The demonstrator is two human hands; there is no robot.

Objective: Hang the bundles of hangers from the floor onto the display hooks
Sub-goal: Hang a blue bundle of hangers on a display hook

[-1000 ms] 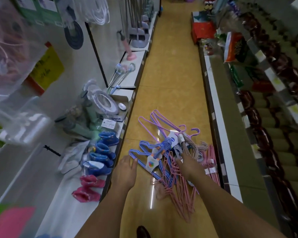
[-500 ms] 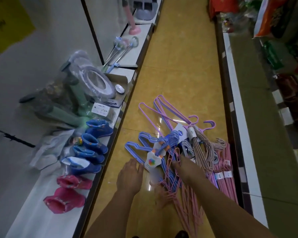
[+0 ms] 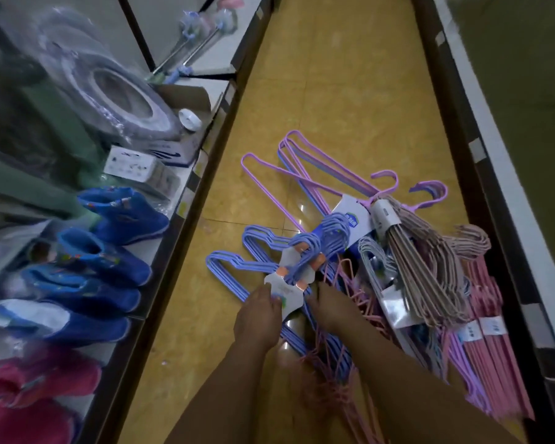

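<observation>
The blue hanger bundle (image 3: 263, 267) lies on the yellow floor (image 3: 350, 91) among pink, purple and beige bundles. My left hand (image 3: 257, 318) curls its fingers around the bundle's card label (image 3: 285, 291); my right hand (image 3: 332, 304) presses into the hangers beside it, grip unclear. Blue boots (image 3: 109, 238) sit on the left shelf.

Two hands (image 3: 257, 318), four blue boots (image 3: 125, 213)

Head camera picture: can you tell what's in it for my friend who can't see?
Two hands, left and right, reach into a pile of hanger bundles on a shop floor, the left touching a blue bundle's label. Small blue boots sit on a low shelf beside them.
</observation>
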